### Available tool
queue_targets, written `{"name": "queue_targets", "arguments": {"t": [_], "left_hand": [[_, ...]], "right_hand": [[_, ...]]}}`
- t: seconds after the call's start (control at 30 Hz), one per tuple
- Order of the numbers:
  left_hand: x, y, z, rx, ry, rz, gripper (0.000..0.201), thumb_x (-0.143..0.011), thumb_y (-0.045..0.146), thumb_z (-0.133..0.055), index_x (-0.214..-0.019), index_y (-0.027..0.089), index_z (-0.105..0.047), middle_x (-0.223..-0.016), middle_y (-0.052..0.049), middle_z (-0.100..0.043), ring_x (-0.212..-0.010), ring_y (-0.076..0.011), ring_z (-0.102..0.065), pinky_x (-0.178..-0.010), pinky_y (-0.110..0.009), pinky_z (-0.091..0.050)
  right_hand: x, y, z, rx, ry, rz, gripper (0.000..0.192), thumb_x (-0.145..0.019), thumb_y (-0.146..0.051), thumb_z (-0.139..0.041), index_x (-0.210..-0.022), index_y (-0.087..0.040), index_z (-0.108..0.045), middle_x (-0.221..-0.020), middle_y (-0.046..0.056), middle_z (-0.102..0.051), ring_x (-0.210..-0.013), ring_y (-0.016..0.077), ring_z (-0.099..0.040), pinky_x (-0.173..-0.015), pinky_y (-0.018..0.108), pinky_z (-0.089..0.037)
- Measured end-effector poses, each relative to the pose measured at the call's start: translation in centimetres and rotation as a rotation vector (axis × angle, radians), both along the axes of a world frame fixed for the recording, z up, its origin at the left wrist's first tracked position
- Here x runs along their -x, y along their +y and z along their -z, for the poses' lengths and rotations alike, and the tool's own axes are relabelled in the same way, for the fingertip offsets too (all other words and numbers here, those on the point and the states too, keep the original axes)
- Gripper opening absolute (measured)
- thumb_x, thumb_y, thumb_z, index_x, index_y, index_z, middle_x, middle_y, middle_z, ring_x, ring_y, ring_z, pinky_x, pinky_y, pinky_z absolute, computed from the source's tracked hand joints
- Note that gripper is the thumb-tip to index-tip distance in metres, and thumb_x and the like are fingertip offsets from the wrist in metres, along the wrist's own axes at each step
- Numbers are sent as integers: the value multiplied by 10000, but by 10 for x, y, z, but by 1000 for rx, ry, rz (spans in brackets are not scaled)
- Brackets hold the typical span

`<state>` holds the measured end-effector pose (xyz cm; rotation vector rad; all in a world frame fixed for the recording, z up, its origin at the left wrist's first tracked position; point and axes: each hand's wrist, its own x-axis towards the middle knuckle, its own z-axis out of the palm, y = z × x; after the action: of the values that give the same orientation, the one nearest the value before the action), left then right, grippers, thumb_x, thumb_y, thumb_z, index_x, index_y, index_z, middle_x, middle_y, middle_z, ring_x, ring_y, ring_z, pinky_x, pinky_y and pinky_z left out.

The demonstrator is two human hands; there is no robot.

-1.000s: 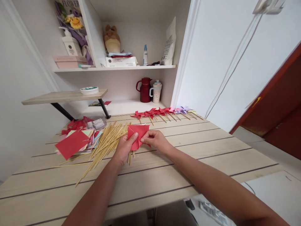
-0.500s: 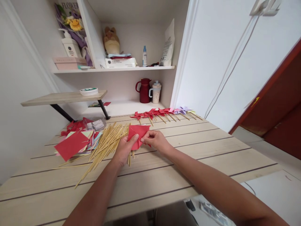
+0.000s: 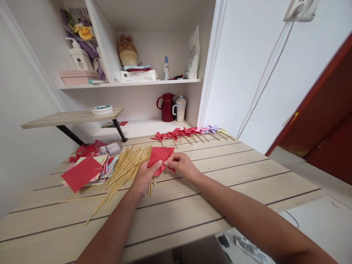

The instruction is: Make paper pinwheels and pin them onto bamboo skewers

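A square of red paper (image 3: 161,155) with cut or folded flaps is held between both hands above the table. My left hand (image 3: 145,176) pinches its lower left part, thumb on top. With thumb and forefinger, my right hand (image 3: 180,165) grips the paper's lower right side; whether something small sits at the fingertips I cannot make out. Thin wooden sticks (image 3: 125,167) lie in a loose heap just left of my left hand. Beyond the hands, a row of paper pinwheels (image 3: 176,132) on sticks lies along the table's back, mostly red, with purple at the right.
At the left are a stack of coloured paper sheets (image 3: 106,170) topped by a red sheet (image 3: 81,174), and a clear plastic bag (image 3: 111,147). A small raised shelf (image 3: 71,116) stands behind them. A dark red jug (image 3: 167,108) and a cup (image 3: 180,110) stand at the back.
The view has shifted slightly. Both hands keep their hold on the red paper in nearly the same place, with only slight finger movement.
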<state>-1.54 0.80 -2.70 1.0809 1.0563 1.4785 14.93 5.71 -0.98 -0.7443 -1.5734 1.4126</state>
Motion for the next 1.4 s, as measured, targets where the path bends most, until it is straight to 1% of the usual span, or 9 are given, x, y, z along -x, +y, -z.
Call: {"name": "queue_targets", "arguments": {"t": [0.37, 0.5, 0.6, 0.7, 0.83, 0.93, 1.2, 1.3, 1.4], "left_hand": [[2, 2, 1, 15, 80, -71, 371, -682, 429, -870, -892, 134, -787, -802, -59, -764, -712, -178, -663, -738, -295, -508], [2, 2, 0, 15, 99, -97, 375, -681, 425, -868, -904, 133, -796, -816, -66, -775, -715, -177, -668, -726, -288, -506], [1, 0, -5, 18, 103, -112, 387, -680, 410, -867, -945, 135, -803, -876, -77, -793, -768, -190, -690, -775, -300, -517], [0, -1, -9, 30, 111, -132, 383, -681, 408, -861, -946, 137, -803, -920, -86, -801, -796, -205, -700, -803, -318, -524], [-1, -2, -10, 33, 156, -127, 352, -693, 407, -842, -928, 146, -806, -920, -86, -801, -784, -209, -694, -787, -316, -516], [-3, -2, -10, 4, 209, -112, 333, -683, 391, -841, -926, 166, -811, -932, -78, -794, -794, -216, -685, -776, -310, -504], [-6, -3, -14, -154, 447, -107, 119, -714, 356, -785, -744, 242, -799, -786, -51, -736, -794, -244, -636, -787, -328, -494], [-6, -3, -14, -180, 445, -108, 109, -702, 358, -789, -689, 250, -784, -758, -48, -709, -787, -243, -614, -777, -320, -491], [-7, -3, -15, -191, 448, -107, 126, -698, 367, -796, -652, 253, -771, -740, -42, -689, -766, -235, -594, -765, -312, -480]], "right_hand": [[2, -1, 8, -1, -21, 11, 365, -680, -487, -818, -646, -188, -612, -580, -9, -632, -523, 108, -434, -535, 264, -321], [2, 0, 7, -60, -47, 49, 320, -700, -457, -802, -658, -192, -629, -612, -7, -620, -577, 132, -493, -573, 278, -383], [-4, 3, 0, -210, -41, 173, 241, -743, -412, -780, -724, -196, -674, -810, 32, -656, -743, 174, -595, -706, 314, -473], [-15, 9, -9, -348, -20, 310, 237, -808, -423, -744, -925, -220, -710, -1115, 81, -634, -938, 216, -645, -850, 375, -516], [-26, 15, -17, -569, -112, 357, 420, -790, -434, -805, -1167, -276, -706, -1328, 109, -568, -1310, 295, -514, -1102, 482, -411], [-28, 16, -18, -633, -190, 289, 565, -724, -410, -881, -1249, -320, -691, -1437, 100, -529, -1402, 320, -440, -1177, 531, -325], [-26, 18, -14, -641, -357, 86, 221, -716, -285, -890, -921, -258, -809, -1260, 94, -704, -1227, 318, -598, -1082, 508, -409], [-24, 17, -14, -624, -341, 67, 94, -746, -232, -846, -827, -248, -800, -1181, 85, -740, -1171, 294, -633, -1045, 472, -443], [-23, 15, -14, -595, -310, 84, 70, -742, -190, -816, -764, -245, -779, -1117, 76, -761, -1128, 279, -650, -1028, 457, -458]]}}
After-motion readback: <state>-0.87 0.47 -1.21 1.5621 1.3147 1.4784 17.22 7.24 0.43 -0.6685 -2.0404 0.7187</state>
